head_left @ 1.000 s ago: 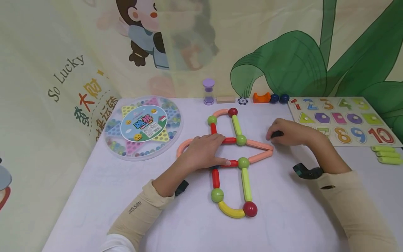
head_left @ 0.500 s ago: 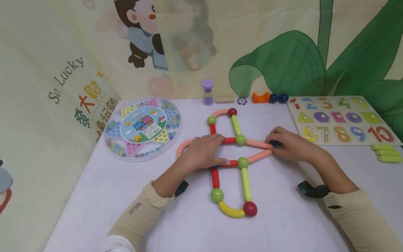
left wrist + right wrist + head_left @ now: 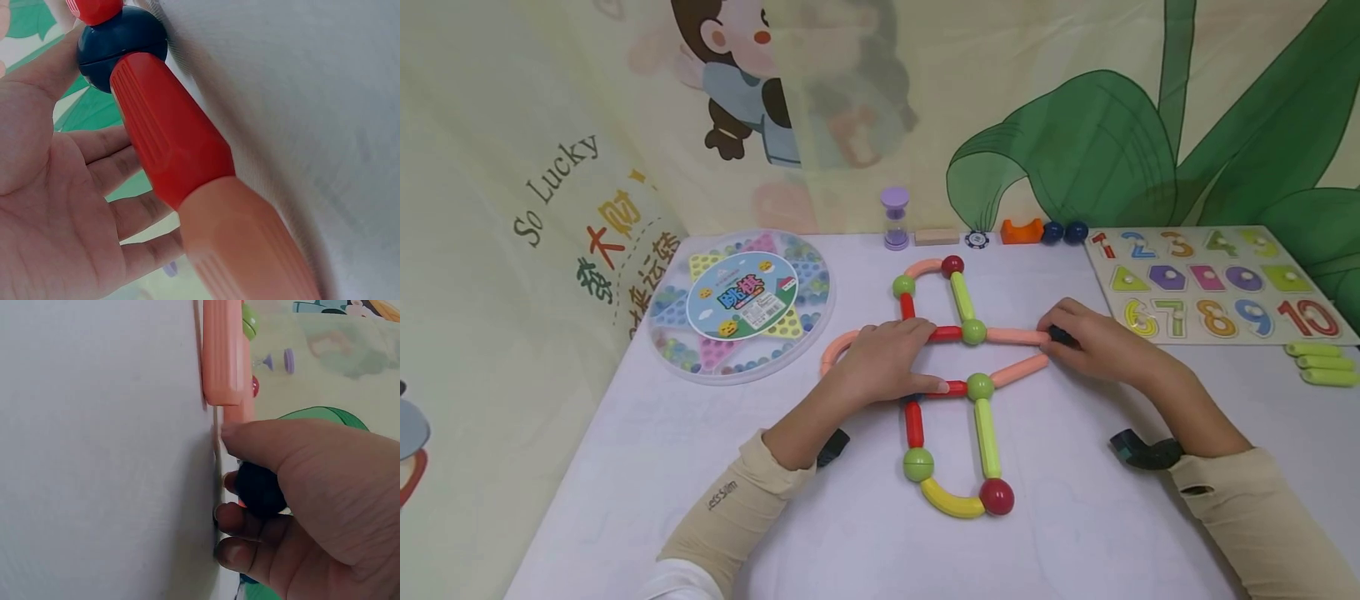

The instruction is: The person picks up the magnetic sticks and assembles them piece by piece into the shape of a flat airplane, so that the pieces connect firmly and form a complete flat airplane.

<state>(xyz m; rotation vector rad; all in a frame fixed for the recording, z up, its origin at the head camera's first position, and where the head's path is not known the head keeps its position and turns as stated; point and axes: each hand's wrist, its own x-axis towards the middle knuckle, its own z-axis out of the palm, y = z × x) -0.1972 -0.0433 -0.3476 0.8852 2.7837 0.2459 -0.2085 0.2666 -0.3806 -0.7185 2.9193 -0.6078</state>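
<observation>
A flat figure of magnetic sticks and balls lies on the white table. My left hand (image 3: 883, 362) rests over its left part with fingers extended, and the thumb touches near a dark blue ball (image 3: 122, 40) joined to a red stick (image 3: 172, 128). At the figure's right end, my right hand (image 3: 1093, 346) holds another dark blue ball (image 3: 259, 490) between thumb and fingers. Its thumb and fingertips touch the end of the upper pink stick (image 3: 1015, 336). The lower pink stick (image 3: 1021, 369) ends just apart from it. Green balls (image 3: 980, 387) join these sticks to the figure.
A round Chinese checkers board (image 3: 741, 308) is at the left back. Along the back edge stand a purple sand timer (image 3: 896, 218), a wooden block (image 3: 936, 238), an orange piece (image 3: 1022, 232) and blue balls (image 3: 1076, 232). Right: a number puzzle board (image 3: 1217, 287) and green sticks (image 3: 1328, 377).
My right hand came left and toward me with the blue ball, reaching the pink stick ends. The upper pink stick has swung away from the lower one. My left hand stayed put.
</observation>
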